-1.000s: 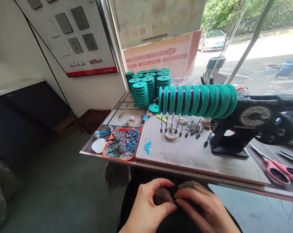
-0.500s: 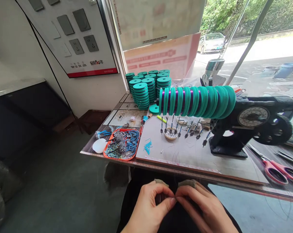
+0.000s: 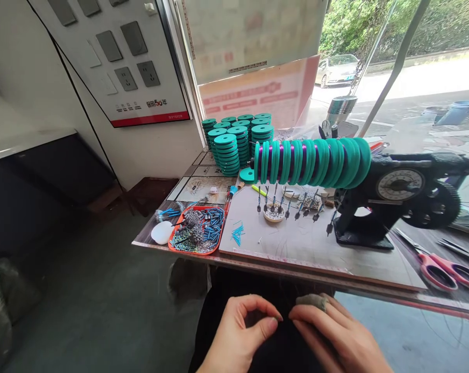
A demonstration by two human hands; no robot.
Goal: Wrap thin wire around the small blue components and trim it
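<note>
Low over my dark-clothed lap, my left hand [image 3: 245,327] is closed, thumb and index tip drawn together in a pinch. Facing it, my right hand [image 3: 337,331] also pinches thumb against index finger, with a greyish finger wrap [image 3: 311,301] around one finger. Anything between the fingertips is too fine to make out. A small gap separates the two hands. Above them, on the table, a black winding machine [image 3: 399,185] carries a row of teal foam spools [image 3: 315,163] with purple line between. Small blue-and-dark rigs [image 3: 297,208] dangle below the spools.
Stacked teal spools [image 3: 227,155] stand at the back. An orange tray [image 3: 171,247] of blue and grey parts sits left, beside a white lid [image 3: 161,232]. Turquoise sticks [image 3: 237,234] and a dish of white beads [image 3: 273,219] lie on the board [image 3: 296,254]; pink-handled scissors [image 3: 438,272] are right.
My hands have moved apart from touching fingertips, the right hand shifting slightly right. The finger wrap on my left hand no longer shows. The view has shifted a little.
</note>
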